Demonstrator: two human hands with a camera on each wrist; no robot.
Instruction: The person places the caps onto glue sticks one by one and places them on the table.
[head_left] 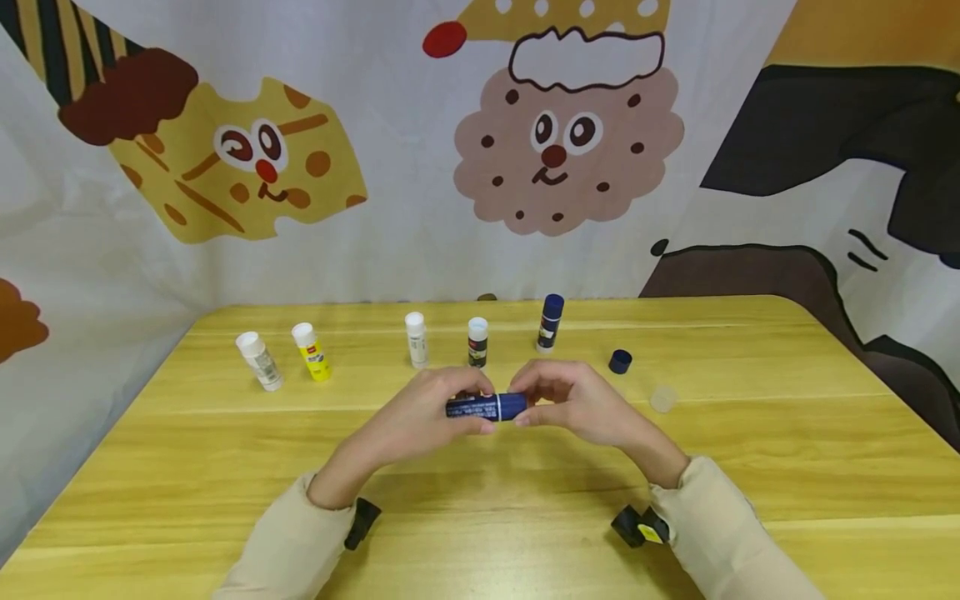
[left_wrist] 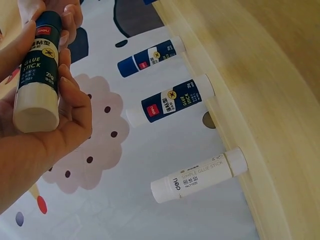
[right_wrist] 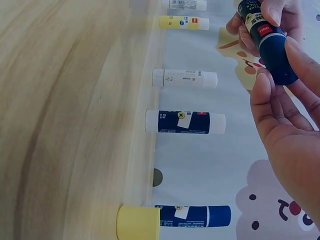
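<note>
A navy glue stick [head_left: 487,407] is held sideways above the middle of the table [head_left: 495,525], its body clamped in the left hand's grip [head_left: 429,412], its cap [head_left: 513,406] pinched in the right hand's grip [head_left: 581,408].

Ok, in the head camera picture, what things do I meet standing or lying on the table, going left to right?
White glue stick → yellow-labelled glue stick → second white glue stick → white-capped dark-labelled glue stick → navy-capped glue stick → loose navy cap → small pale round piece.
</note>
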